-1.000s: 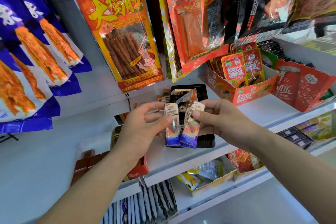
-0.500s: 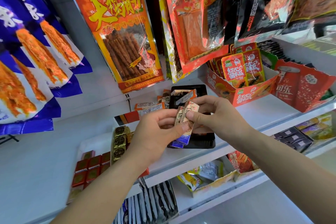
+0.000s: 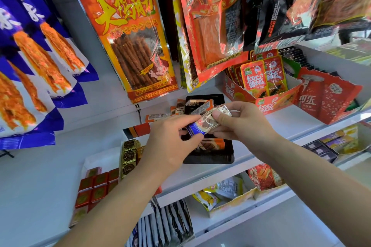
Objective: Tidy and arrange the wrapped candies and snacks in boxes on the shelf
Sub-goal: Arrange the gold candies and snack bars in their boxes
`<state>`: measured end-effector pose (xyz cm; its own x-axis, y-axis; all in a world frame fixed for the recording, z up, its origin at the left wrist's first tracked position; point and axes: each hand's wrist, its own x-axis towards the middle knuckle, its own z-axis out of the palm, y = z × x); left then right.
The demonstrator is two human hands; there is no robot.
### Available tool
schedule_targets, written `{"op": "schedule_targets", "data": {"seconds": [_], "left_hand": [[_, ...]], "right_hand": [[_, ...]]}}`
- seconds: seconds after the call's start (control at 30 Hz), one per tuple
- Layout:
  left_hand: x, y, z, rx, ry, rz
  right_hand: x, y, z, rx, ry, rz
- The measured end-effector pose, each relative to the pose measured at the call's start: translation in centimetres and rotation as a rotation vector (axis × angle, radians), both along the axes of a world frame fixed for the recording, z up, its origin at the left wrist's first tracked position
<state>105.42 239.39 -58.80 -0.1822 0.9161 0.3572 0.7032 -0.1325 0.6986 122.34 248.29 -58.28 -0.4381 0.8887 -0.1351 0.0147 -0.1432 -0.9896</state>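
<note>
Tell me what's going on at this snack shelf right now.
A person is tidying a shop shelf with bare hands. The left hand and the right hand together hold a small bunch of wrapped snack sticks just above a black tray on the shelf. More of the same sticks lie in the tray and behind it. A red box of snack packets stands to the right.

The hanging snack bags (image 3: 128, 32) are glossy plastic film with lots of glare. The held candy wrappers (image 3: 208, 121) look like shiny foil, I think. The black tray (image 3: 208, 156) is smooth plastic, the red box (image 3: 279, 100) printed cardboard, and the white shelf (image 3: 301, 124) matt.
</note>
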Motion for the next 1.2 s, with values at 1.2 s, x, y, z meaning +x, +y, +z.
{"op": "schedule_targets", "data": {"seconds": [1.2], "left_hand": [[-2.5,1.3,-2.6,-0.364,0.111,0.096]], "right_hand": [[-1.8,2.7,-3.0,0.432,-0.796,-0.135]]}}
